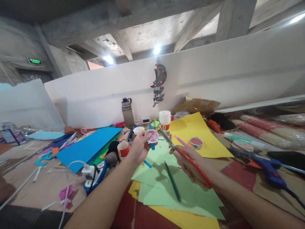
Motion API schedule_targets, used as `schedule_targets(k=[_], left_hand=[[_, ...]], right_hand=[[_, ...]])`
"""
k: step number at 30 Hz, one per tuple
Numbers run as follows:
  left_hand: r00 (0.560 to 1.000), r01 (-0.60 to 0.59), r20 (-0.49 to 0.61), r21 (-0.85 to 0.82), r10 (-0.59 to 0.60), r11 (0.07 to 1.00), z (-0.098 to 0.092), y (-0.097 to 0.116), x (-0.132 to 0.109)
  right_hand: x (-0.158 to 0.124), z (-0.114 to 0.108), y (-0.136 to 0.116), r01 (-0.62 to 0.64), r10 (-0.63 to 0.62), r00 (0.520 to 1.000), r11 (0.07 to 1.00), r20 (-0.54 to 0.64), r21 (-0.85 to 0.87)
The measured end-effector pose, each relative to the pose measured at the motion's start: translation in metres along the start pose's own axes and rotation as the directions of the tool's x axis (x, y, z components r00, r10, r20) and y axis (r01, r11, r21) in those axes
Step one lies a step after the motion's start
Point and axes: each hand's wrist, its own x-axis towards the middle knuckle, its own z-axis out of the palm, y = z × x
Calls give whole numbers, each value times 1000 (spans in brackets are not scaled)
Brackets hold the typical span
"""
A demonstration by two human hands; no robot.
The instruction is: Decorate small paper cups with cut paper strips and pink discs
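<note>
My left hand (140,147) pinches a small round disc (153,136), pink and white inside a pale rim, with blue strips sticking out above and below it. In my right hand (188,160) are scissors with red handles (194,168), their metal blades pointing up and left toward the disc. The blade tips stand close to the disc's right edge; whether they touch it I cannot tell. Below both hands lie light green paper sheets (157,187) with a dark green pencil (172,182) on top. A second pink disc (196,142) rests on yellow paper (209,148) to the right.
A stack of paper cups (165,117) and a grey bottle (128,113) stand at the back. On the left are blue card (88,146), a red-and-white cup (123,150) and a power strip (98,175). A blue glue gun (269,168) with its cord lies at right.
</note>
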Motion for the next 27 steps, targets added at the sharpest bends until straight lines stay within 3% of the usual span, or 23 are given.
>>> schedule_targets(k=[9,16,23,27], left_hand=[[1000,15,-11,-23,-15,1000,1,-1,0],[1000,19,-22,-35,-20,999,1,-1,0],[1000,19,-17,-32,-20,999,0,-5,2],[997,-15,-80,0,15,1000,-3,-8,5]], right_hand=[[-8,5,-15,0,1,1000,1000,-26,19],[-6,8,-9,34,-34,996,999,-78,-2],[-6,10,-5,-27,32,993,999,-118,44],[-2,6,-5,-40,53,982,996,-180,75]])
